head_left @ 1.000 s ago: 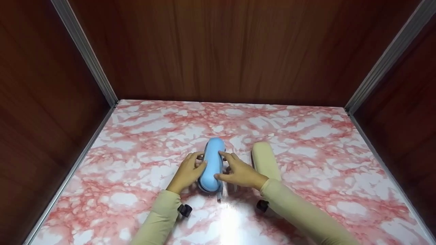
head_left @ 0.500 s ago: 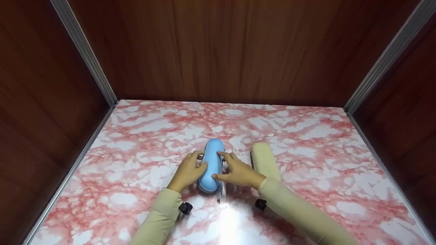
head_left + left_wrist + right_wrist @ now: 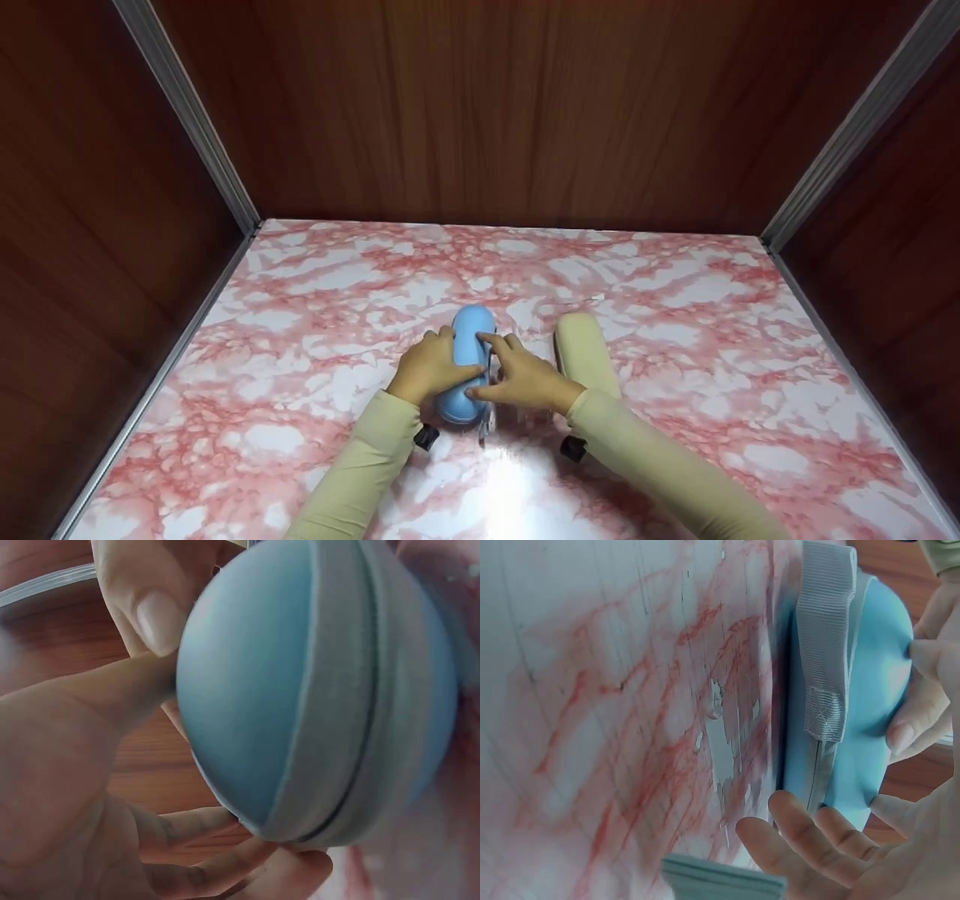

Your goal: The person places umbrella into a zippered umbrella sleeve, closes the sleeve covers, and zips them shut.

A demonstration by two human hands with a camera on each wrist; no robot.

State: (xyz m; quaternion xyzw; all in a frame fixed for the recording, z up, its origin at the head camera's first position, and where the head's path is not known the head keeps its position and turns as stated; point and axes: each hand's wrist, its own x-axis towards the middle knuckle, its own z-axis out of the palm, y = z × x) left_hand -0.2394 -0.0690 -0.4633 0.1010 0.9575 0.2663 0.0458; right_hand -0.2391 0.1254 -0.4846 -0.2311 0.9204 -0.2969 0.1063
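Marbled tabletop (image 3: 225, 420) | rounded blue case (image 3: 466, 346), ribbed strap (image 3: 826, 622) | left fingers (image 3: 468, 372), right fingers (image 3: 487, 392) grip case

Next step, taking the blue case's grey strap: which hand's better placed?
Probably the right hand: the grey strap is on its side of the blue case. The left hand holds the case from the opposite side.

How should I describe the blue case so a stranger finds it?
On the red-and-white marbled tabletop, find the left hand and right hand. Between them lies the blue case, rounded at its ends; unlike the beige case on its right, it has a hand at each side.
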